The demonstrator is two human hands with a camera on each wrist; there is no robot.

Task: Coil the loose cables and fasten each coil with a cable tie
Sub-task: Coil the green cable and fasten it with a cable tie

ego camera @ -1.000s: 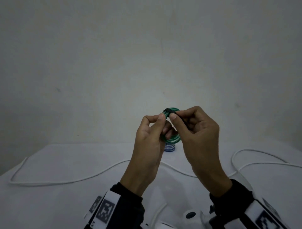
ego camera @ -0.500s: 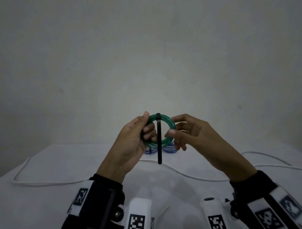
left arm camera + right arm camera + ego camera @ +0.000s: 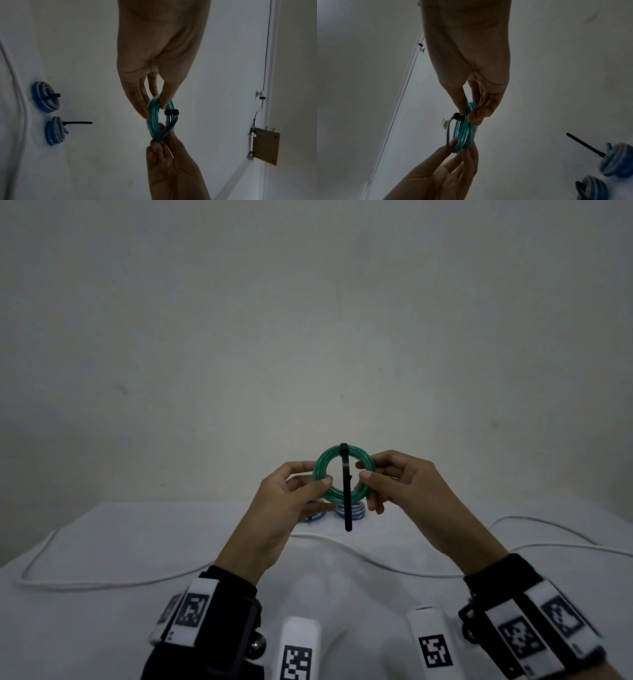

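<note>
A green cable coil [image 3: 325, 458] is held upright in the air, its ring facing me. A black cable tie [image 3: 346, 508] is wrapped round its top, and the long tail hangs straight down across the ring. My left hand [image 3: 320, 484] pinches the coil's left side between thumb and fingers. My right hand [image 3: 364, 472] pinches its right side. In the left wrist view the tie head [image 3: 171, 112] sits on the coil [image 3: 152, 121]. In the right wrist view the coil [image 3: 464, 135] shows edge-on with the tie [image 3: 458, 117] beside my right fingertips.
Two blue coils [image 3: 45, 96] [image 3: 55, 130], each fastened with a black tie, lie on the white table [image 3: 102, 542] just behind my hands. A loose white cable [image 3: 102, 585] runs across the table from left to right. Another loop of it [image 3: 548, 525] lies at the right.
My hands were bunched together over the tie head; they have since moved apart to the coil's two sides. The coil has turned face-on and the tie's tail now hangs free.
</note>
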